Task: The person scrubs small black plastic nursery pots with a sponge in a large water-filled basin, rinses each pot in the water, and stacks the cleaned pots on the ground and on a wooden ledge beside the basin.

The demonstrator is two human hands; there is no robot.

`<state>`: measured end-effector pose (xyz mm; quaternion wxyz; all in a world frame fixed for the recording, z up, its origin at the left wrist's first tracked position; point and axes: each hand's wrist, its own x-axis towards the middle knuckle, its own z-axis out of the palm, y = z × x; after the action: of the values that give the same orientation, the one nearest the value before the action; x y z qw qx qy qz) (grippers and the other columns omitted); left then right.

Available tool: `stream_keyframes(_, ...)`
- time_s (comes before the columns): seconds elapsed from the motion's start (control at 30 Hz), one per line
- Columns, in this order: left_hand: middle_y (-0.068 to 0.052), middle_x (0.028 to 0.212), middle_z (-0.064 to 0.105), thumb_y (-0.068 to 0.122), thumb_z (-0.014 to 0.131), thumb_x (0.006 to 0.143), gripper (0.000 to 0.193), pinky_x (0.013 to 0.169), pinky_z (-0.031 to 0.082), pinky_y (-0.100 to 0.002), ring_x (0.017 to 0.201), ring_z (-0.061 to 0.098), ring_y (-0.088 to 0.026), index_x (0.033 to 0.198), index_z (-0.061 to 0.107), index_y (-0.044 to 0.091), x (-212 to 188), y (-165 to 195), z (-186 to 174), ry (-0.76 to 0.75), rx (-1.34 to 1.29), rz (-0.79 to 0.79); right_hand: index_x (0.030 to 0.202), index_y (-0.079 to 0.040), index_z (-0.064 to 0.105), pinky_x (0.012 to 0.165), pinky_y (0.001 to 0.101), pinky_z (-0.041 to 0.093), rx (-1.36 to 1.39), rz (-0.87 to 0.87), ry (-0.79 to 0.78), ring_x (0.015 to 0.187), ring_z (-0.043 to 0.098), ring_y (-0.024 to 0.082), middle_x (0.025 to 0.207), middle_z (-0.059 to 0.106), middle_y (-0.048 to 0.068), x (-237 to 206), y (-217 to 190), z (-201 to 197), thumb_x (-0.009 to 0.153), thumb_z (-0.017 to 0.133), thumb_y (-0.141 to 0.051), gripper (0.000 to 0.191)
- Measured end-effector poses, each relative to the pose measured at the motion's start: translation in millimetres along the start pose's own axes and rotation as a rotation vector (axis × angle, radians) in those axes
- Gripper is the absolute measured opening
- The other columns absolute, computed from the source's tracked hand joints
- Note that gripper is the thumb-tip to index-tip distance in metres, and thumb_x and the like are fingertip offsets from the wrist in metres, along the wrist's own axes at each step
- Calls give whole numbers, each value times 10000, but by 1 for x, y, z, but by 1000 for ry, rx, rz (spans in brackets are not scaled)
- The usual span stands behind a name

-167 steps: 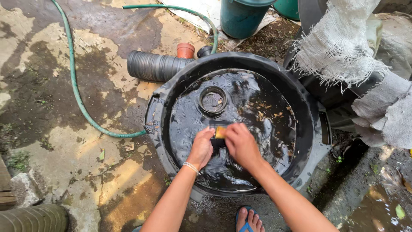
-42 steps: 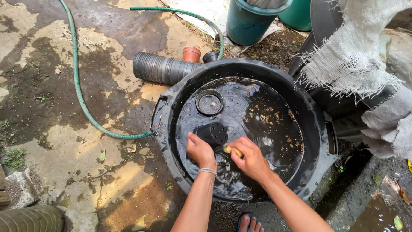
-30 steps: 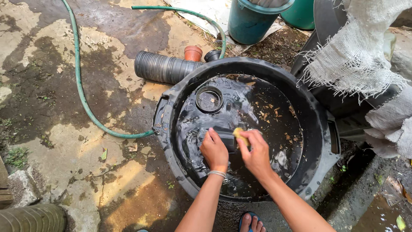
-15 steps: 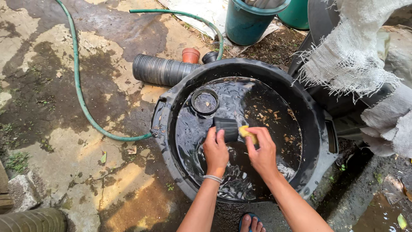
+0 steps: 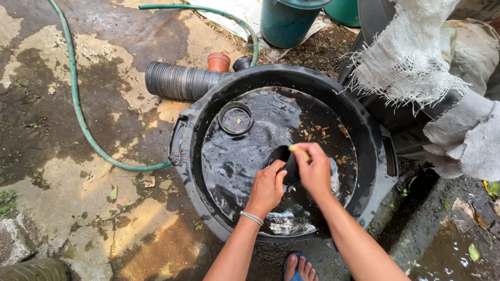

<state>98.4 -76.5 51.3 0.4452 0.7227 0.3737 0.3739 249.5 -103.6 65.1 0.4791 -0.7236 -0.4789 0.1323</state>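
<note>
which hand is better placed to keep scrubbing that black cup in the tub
Right. The right hand already has the yellow sponge pressed against the black cup; the left hand just steadies it from below.

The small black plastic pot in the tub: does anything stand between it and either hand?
Nothing visible does. The left hand grips the small black plastic pot directly, and the right hand presses a yellow sponge against it, above the big black round tub.
</note>
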Motion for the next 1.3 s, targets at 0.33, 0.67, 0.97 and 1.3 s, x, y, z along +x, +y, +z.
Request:
stream_keyframes(0.33,-243,900,687,27,592,927,151,726,499,-518,847,645,-461,1062,658,33,8,-16,-3,106,102,-6,1040,1,653,785,361,525,-35,-202,-2,870,672,299,988,657,156,-23,-2,25,958,599,-29,103)
stream_keyframes(0.67,-219,859,682,90,639,940,139,697,525,-437,773,671,-398,1055,677,22,1,-9,-3,41,-35,-33,1055,-2,687,779,283,515,360,304,-113,856,645,160,944,723,81,12,59,18,990,615,-98,137)
stream_keyframes(0.97,-146,805,702,80,608,923,74,683,522,-363,732,683,-278,954,634,17,13,-17,-12,266,-118,-197,1044,-18,627,838,414,503,-115,-256,-35,950,635,370,1003,625,183,-32,-10,32,983,559,-53,97)
stream_keyframes(1.3,-99,642,460,72,634,941,296,792,453,-379,652,436,-206,715,466,-20,5,-34,-11,257,-144,72,1059,-23,708,642,235,472,634,653,-373,729,617,78,884,720,13,-10,53,34,995,600,-100,147)
